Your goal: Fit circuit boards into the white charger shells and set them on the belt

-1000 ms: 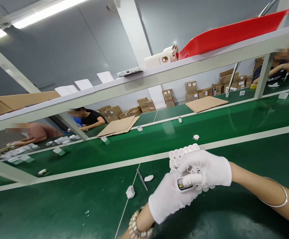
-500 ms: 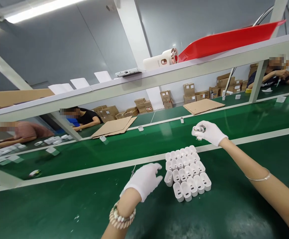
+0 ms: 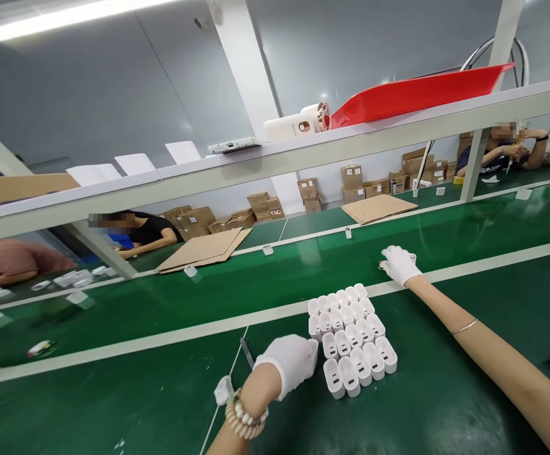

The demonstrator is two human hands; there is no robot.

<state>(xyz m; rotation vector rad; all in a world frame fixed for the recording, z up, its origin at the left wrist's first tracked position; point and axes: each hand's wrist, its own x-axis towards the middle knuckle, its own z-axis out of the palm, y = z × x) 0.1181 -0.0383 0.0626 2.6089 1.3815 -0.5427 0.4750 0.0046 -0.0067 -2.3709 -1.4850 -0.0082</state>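
Observation:
White plastic charger housings (image 3: pixel 360 366), open at the top and with small slots inside, stand in close rows on the green bench. At the left end of these rows, my gloved left hand (image 3: pixel 288 363) is closed round one white charger housing (image 3: pixel 313 355), whose rim shows beside the fingers. My gloved right hand (image 3: pixel 399 264) is over the green belt beyond the rows, fingers curled. A small electronic part (image 3: pixel 381 265) peeks out at its fingertips, mostly hidden by the glove.
A white crumpled piece (image 3: pixel 223 390) and a grey strip (image 3: pixel 246 352) lie left of my left hand. Pale rails (image 3: pixel 256 314) border the belt. Overhead, a shelf (image 3: pixel 275 161) carries a red tray (image 3: pixel 417 95). Cardboard sheets (image 3: pixel 206 249) lie beyond; co-workers sit opposite.
My left hand has closed on the charger housing at the row's left end. My right hand has turned over, hiding most of the part it holds. The view has shifted slightly.

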